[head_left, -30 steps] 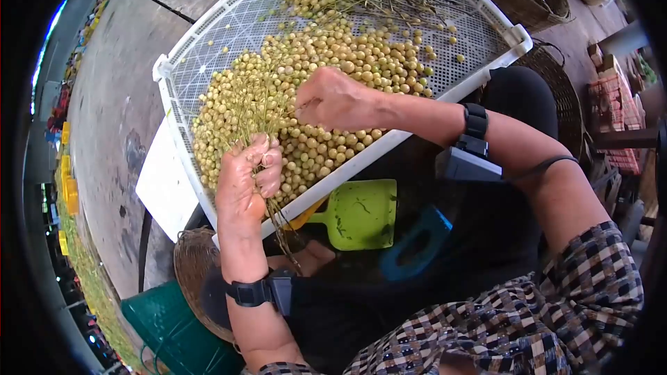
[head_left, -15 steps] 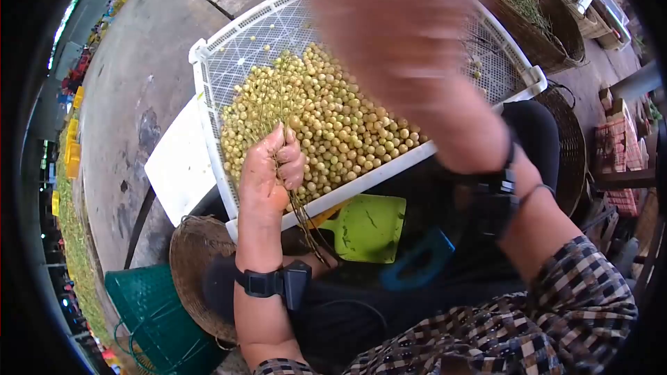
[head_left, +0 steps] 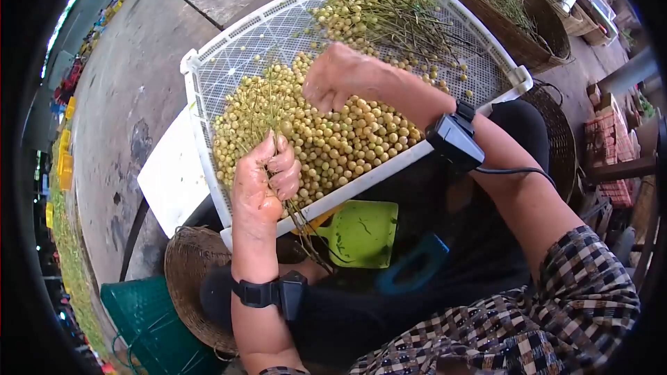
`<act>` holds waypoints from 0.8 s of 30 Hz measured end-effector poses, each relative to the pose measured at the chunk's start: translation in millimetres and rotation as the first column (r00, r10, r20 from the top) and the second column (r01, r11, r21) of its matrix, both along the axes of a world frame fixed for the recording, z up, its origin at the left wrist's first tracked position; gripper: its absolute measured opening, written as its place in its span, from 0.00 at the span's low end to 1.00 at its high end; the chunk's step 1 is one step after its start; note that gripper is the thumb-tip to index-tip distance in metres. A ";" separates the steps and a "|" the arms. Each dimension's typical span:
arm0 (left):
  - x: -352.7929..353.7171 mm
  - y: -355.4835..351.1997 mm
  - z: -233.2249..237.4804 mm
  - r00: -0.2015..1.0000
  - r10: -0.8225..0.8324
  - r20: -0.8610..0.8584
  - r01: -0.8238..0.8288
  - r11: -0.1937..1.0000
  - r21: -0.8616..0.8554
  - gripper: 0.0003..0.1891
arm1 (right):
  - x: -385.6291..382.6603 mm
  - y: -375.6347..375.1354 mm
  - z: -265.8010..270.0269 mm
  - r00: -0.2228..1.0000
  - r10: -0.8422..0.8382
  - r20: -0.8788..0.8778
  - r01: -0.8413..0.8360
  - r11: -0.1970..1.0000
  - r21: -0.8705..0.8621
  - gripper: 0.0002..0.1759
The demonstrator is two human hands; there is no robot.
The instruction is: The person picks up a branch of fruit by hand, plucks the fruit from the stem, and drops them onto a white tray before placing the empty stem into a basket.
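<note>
My left hand (head_left: 265, 179) is wrapped round a bunch of thin stems (head_left: 309, 232), whose ends stick out below the fist and whose upper parts spread over the fruit. Beyond it, my right hand (head_left: 335, 76) hangs bent at the wrist over the pile, its fingers curled downward; what they hold, if anything, is hidden. Many small round yellow-green fruits (head_left: 361, 135) fill the near part of a white mesh crate (head_left: 375, 179). Fruit still on stems (head_left: 396, 17) lies at the crate's far side.
A green dustpan (head_left: 363, 235) and a blue handled object (head_left: 415, 264) lie below the crate. Woven baskets stand at lower left (head_left: 194, 278) and upper right (head_left: 511, 10). A teal basket (head_left: 153, 319) is at the lower left edge.
My right hand has come down from a blurred position over the crate's far side to the middle of the fruit pile, uncovering the stemmed fruit. My left hand keeps its grip on the stems.
</note>
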State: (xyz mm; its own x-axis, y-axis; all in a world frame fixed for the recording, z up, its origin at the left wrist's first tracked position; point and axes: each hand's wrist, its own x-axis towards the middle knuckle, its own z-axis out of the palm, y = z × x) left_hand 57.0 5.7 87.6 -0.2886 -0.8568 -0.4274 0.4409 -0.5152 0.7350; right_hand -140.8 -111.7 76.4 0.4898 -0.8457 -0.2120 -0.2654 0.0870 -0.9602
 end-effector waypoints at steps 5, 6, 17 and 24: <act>-3.2 -6.4 -8.9 0.998 -0.064 -0.021 0.065 0.997 0.044 0.12 | 8.1 24.1 -20.9 0.913 -0.102 0.395 0.017 0.977 0.214 0.06; -3.3 -7.2 -9.2 0.997 -0.071 -0.017 0.072 0.996 0.060 0.12 | 9.3 25.0 -22.6 0.885 -0.088 0.456 -0.009 0.978 0.207 0.06; -0.6 -7.6 -12.0 0.996 -0.089 -0.007 0.090 0.993 0.071 0.13 | 1.7 28.7 -23.6 0.857 -0.238 0.456 0.203 0.971 0.126 0.04; -4.1 -8.2 -12.4 0.990 -0.141 0.009 0.138 0.981 0.134 0.12 | 7.0 35.8 -18.0 0.930 -0.108 0.350 0.145 0.986 -0.080 0.07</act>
